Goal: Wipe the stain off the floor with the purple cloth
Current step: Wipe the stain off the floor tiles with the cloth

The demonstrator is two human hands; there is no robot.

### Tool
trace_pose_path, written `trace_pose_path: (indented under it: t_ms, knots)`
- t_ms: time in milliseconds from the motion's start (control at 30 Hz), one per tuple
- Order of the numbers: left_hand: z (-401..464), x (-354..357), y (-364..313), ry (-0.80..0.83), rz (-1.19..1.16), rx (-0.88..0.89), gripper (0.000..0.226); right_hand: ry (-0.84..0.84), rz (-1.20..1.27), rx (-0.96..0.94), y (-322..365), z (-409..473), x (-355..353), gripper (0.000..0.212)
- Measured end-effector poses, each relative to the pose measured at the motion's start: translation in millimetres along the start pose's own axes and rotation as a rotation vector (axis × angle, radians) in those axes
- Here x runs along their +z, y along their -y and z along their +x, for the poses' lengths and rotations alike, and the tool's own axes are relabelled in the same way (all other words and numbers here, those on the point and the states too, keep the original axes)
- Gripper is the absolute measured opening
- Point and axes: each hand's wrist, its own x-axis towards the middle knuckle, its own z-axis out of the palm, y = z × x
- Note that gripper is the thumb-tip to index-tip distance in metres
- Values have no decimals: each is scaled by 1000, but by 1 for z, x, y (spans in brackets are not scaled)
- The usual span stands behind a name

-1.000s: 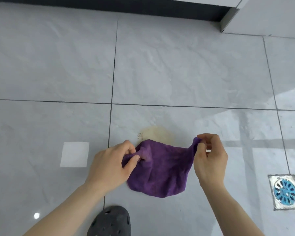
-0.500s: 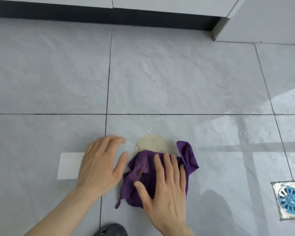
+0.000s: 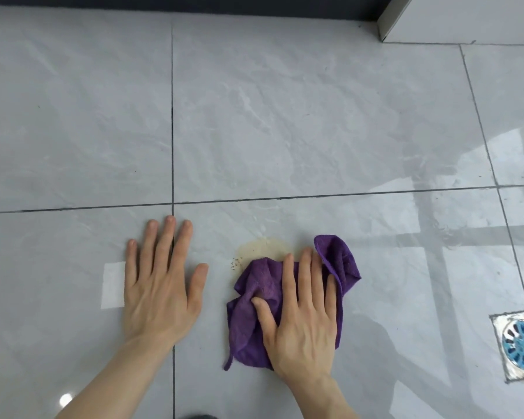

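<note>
A bunched purple cloth (image 3: 254, 297) lies on the grey tiled floor (image 3: 285, 116). My right hand (image 3: 303, 316) presses flat on top of it, fingers spread and pointing away from me. Just beyond the cloth's far edge, a pale brownish stain (image 3: 262, 246) shows on the tile, with tiny dark specks at its left side; the cloth covers the stain's near part. My left hand (image 3: 161, 285) rests flat on the bare floor to the left of the cloth, fingers apart, holding nothing.
A square metal floor drain (image 3: 519, 344) with a blue grate sits at the right. A dark baseboard (image 3: 194, 3) and a white cabinet corner (image 3: 397, 19) run along the far edge. A dark shoe tip (image 3: 200, 416) peeks in at the bottom.
Both hands let go of the cloth's corners. The right hand came down flat on the bunched cloth and the left hand settled flat on the floor beside it.
</note>
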Motion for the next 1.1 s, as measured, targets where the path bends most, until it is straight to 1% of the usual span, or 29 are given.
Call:
trace_pose_path:
  t_ms: [67, 133, 267, 433, 467, 533, 567, 667, 700, 767, 833, 867, 933, 1000, 1033, 1100]
  knots:
    - [4, 1, -3, 0, 14, -4, 70, -6, -3, -10, -4, 7, -1, 71]
    - [7, -6, 9, -20, -35, -59, 70, -39, -2, -64, 6, 28, -7, 65]
    - [4, -4, 8, -25, -19, -45, 70, -77, 6, -58, 1, 68, -9, 60]
    - [3, 1, 7, -5, -26, -23, 71, -53, 50, -66, -8, 118, -11, 54]
    - [6, 4, 5, 8, -37, -25, 70, -37, 100, -54, -10, 128, -12, 51]
    - [4, 4, 0, 19, -37, -19, 70, 1, 301, 16, -11, 136, -22, 47]
    - [4, 4, -1, 26, -42, -19, 70, 30, 445, 87, -10, 138, -29, 46]
    - [6, 1, -4, 29, -47, -8, 69, 89, 893, 400, -2, 131, -56, 44]
    - [7, 0, -4, 31, -49, -4, 68, 74, 1005, 480, 5, 126, -65, 42]
    - [9, -2, -4, 31, -53, -2, 68, 25, 1098, 540, 19, 113, -73, 44]
    - [7, -3, -4, 26, -55, 0, 67, 39, 1086, 519, 33, 95, -71, 43]
    - [7, -3, -3, 23, -58, 0, 67, 58, 1016, 460, 38, 85, -68, 43]
    - [5, -4, -3, 21, -68, -2, 67, 56, 771, 248, 42, 65, -58, 46]
    - [5, -4, -4, 21, -75, 1, 67, -24, 567, 79, 39, 50, -47, 40]
    - [5, -4, -4, 20, -77, 4, 67, -73, 513, 36, 38, 45, -43, 37]
    - [5, -4, -2, 14, -71, 6, 67, -121, 445, -40, 39, 42, -37, 41]
